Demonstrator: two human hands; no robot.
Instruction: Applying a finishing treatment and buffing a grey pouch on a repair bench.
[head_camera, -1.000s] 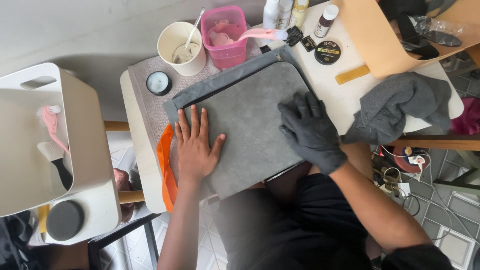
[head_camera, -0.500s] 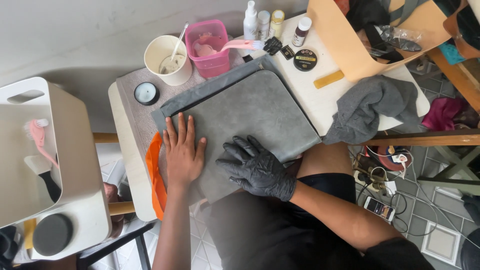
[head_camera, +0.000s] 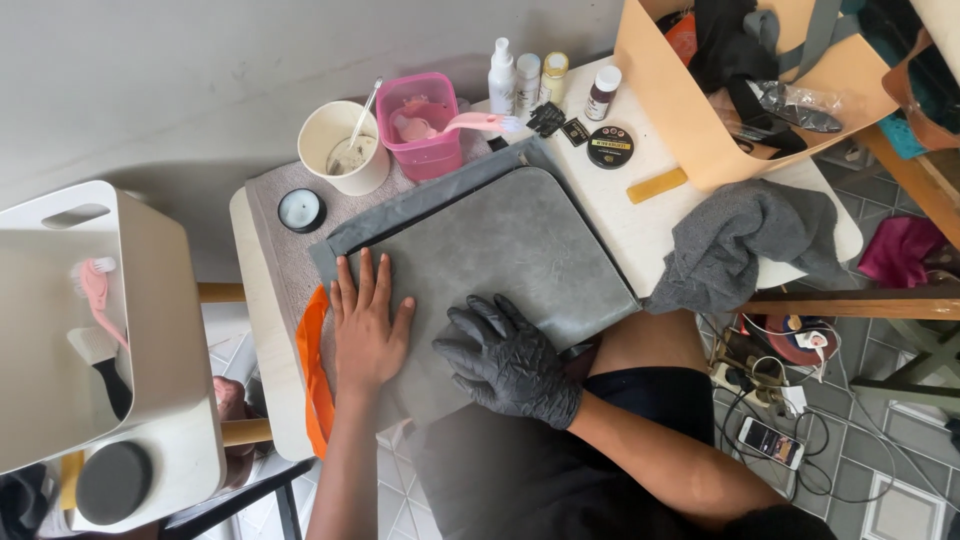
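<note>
— What sits in the containers at the far side of the table (head_camera: 640, 225)?

— The cream cup (head_camera: 344, 146) holds a pale residue with a thin stick leaning in it. The pink tub (head_camera: 428, 128) beside it holds a pink brush whose handle pokes out over the rim. Three small bottles (head_camera: 526, 76) and a dark-capped one stand just behind the grey bag (head_camera: 500, 260). The white caddy (head_camera: 95, 330) to the left holds a pink brush and a black-handled one.

— And the hands?

— The bare left hand (head_camera: 366, 325) lies flat, fingers spread, pressing on the bag's near left part and gripping nothing. The black-gloved right hand (head_camera: 505, 358) rests near the bag's near edge, fingers loosely curled; whether it pinches anything I cannot tell.

— Anything hidden?

— The bag's near edge runs over the table's edge onto the lap, under the glove. An orange strap (head_camera: 312, 375) shows only partly under the left wrist.

— Free room?

— A bare strip between the bag and the grey cloth (head_camera: 745, 240) at right.
</note>
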